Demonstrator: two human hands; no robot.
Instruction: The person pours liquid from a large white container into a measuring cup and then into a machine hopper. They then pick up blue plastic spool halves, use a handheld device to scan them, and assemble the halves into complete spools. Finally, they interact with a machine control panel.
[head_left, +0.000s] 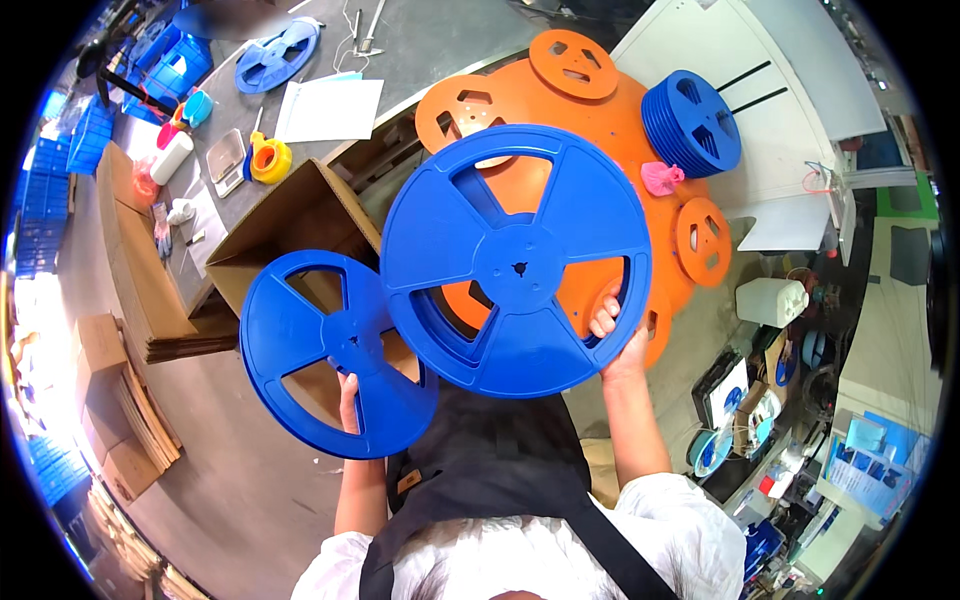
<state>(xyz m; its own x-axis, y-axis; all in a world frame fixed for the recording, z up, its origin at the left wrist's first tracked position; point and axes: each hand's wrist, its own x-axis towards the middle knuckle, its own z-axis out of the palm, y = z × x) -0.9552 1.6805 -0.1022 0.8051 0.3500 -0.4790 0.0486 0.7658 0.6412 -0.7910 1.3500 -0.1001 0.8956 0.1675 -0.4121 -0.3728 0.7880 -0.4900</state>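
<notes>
Head view showed our right hand (627, 353) with its fingers (604, 318) curled through an opening, grasping the larger-looking blue reel (522, 262) near its rim, partly over the orange stand (625, 125). Our left hand (350, 402) held the second blue reel (352, 340), mostly hidden behind it; this reel partly covered our view of the cardboard box (300, 228). We could not tell whether the rims touched. We judged that a wrist turn could knock them together, and that either off-centre grip might let a reel tilt and slip.
</notes>
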